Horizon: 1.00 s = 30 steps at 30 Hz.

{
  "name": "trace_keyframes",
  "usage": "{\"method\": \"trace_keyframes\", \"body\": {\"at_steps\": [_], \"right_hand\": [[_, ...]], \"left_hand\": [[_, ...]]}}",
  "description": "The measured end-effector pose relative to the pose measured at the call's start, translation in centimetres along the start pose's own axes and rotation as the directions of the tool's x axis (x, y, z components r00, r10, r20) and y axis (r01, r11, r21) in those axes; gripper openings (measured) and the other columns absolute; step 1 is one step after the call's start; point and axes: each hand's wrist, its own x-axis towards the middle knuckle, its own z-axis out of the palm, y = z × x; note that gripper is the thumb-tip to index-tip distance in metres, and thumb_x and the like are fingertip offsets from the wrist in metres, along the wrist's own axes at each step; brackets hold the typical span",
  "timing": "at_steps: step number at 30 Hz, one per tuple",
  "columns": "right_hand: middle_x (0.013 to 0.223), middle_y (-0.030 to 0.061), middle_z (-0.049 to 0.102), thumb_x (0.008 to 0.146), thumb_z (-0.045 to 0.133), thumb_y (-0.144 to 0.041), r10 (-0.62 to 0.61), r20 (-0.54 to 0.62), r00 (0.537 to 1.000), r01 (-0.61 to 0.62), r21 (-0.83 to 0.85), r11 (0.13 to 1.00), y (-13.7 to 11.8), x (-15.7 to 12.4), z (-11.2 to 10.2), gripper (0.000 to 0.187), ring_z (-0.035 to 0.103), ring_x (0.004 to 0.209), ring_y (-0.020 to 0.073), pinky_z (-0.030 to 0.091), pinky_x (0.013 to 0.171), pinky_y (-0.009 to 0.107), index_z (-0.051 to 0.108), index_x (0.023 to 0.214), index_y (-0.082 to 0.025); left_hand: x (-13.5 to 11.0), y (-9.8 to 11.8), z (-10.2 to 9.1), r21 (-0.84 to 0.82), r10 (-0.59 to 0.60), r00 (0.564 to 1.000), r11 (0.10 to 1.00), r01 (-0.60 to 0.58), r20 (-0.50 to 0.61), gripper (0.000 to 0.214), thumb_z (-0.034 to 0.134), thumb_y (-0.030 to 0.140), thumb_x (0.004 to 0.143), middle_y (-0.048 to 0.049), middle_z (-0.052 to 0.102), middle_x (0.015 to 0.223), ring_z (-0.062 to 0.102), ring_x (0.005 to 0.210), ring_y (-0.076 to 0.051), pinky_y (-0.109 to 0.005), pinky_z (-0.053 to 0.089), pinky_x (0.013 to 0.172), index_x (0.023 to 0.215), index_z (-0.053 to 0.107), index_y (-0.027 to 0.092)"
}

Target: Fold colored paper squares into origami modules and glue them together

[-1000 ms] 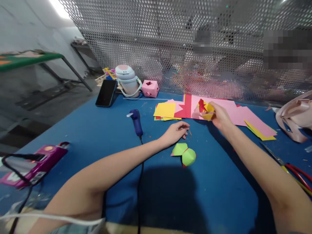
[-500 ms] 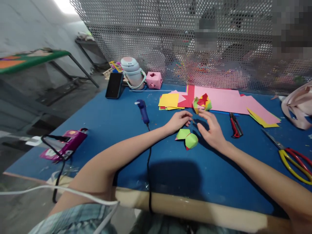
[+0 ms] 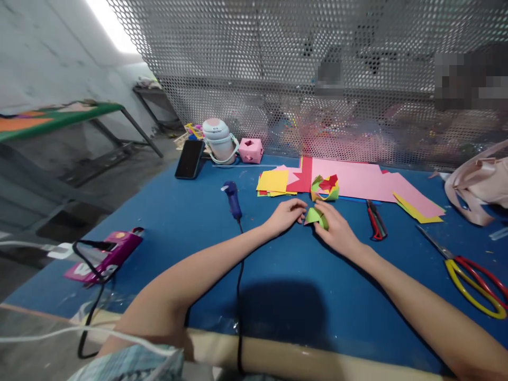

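Observation:
A folded green paper piece [image 3: 314, 216] sits at mid-table between my two hands. My right hand [image 3: 336, 228] has its fingers curled round it and holds it. My left hand [image 3: 286, 214] touches the piece's left side with pinched fingertips. Just behind lies a folded red, yellow and green paper shape [image 3: 326, 187] on the blue table [image 3: 190, 211], apart from both hands.
Pink, red and yellow paper sheets [image 3: 357, 180] lie at the back. A blue glue gun [image 3: 233, 193] lies to the left, a red cutter [image 3: 375, 219] and yellow-handled scissors [image 3: 468, 270] to the right. A phone [image 3: 189, 159], bottle [image 3: 219, 140] and pink cube [image 3: 251, 150] stand by the mesh wall.
My right hand left the multicoloured paper shape on the table at the back, came down and closed on the green piece. My left hand moved in to touch it.

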Motion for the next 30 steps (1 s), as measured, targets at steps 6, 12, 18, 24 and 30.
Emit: {"method": "trace_keyframes", "body": {"at_steps": [6, 12, 18, 24, 30], "right_hand": [[0.136, 0.0131, 0.040, 0.084, 0.052, -0.031, 0.013, -0.150, 0.989, -0.037, -0.163, 0.986, 3.0, 0.8, -2.3, 0.049, 0.036, 0.126, 0.0304, 0.033, 0.100, 0.054, 0.039, 0.130, -0.020], [0.131, 0.0146, 0.048, 0.084, 0.051, -0.022, -0.153, -0.182, 0.971, 0.116, -0.201, 0.973, 2.3, -0.7, -1.6, 0.040, 0.042, 0.122, 0.0289, 0.037, 0.096, 0.050, 0.047, 0.123, -0.019], [0.086, 0.0076, 0.068, 0.086, 0.048, -0.020, -0.255, 0.006, 0.967, 0.251, -0.197, 0.948, 1.0, -1.5, -0.6, 0.023, 0.063, 0.078, 0.0198, 0.050, 0.072, 0.034, 0.062, 0.103, -0.019], [0.096, 0.0121, 0.067, 0.087, 0.044, -0.017, -0.159, -0.062, 0.985, 0.142, -0.220, 0.965, 1.4, -1.2, 0.1, 0.023, 0.062, 0.087, 0.0222, 0.049, 0.076, 0.035, 0.061, 0.102, -0.013], [0.091, 0.0085, 0.068, 0.087, 0.045, -0.016, -0.191, -0.002, 0.982, 0.187, -0.168, 0.968, 1.4, -1.2, 0.0, 0.019, 0.061, 0.082, 0.0194, 0.049, 0.074, 0.032, 0.062, 0.096, -0.016]], "left_hand": [[-0.4, 0.3, -1.9, 0.265, 0.134, 0.988, 0.958, -0.109, -0.076, 0.021, 0.043, 0.013, 0.080, -0.0054, 0.062, 0.086, 0.060, 0.080, -0.015, -0.030, 0.049, 0.075, 0.093, 0.059, 0.015], [1.9, 0.1, -5.6, 0.584, 0.199, 0.957, 0.811, -0.039, -0.211, 0.036, 0.054, 0.024, 0.078, -0.0160, 0.047, 0.124, 0.038, 0.120, -0.028, -0.043, 0.029, 0.102, 0.112, 0.051, 0.012], [3.9, -0.7, -5.4, 0.746, 0.120, 0.958, 0.655, 0.120, -0.260, 0.053, 0.062, 0.044, 0.070, -0.0172, 0.051, 0.116, 0.048, 0.108, -0.033, -0.043, 0.040, 0.090, 0.110, 0.048, 0.011], [4.3, -0.8, -5.3, 0.825, 0.064, 0.956, 0.524, 0.213, -0.287, 0.031, 0.050, 0.033, 0.079, -0.0121, 0.054, 0.108, 0.055, 0.097, -0.026, -0.035, 0.045, 0.078, 0.104, 0.047, 0.015], [3.7, -1.0, -5.9, 0.885, 0.055, 0.974, 0.431, 0.176, -0.221, 0.022, 0.043, 0.031, 0.083, -0.0100, 0.055, 0.102, 0.055, 0.093, -0.024, -0.032, 0.044, 0.074, 0.095, 0.053, 0.016]]}}
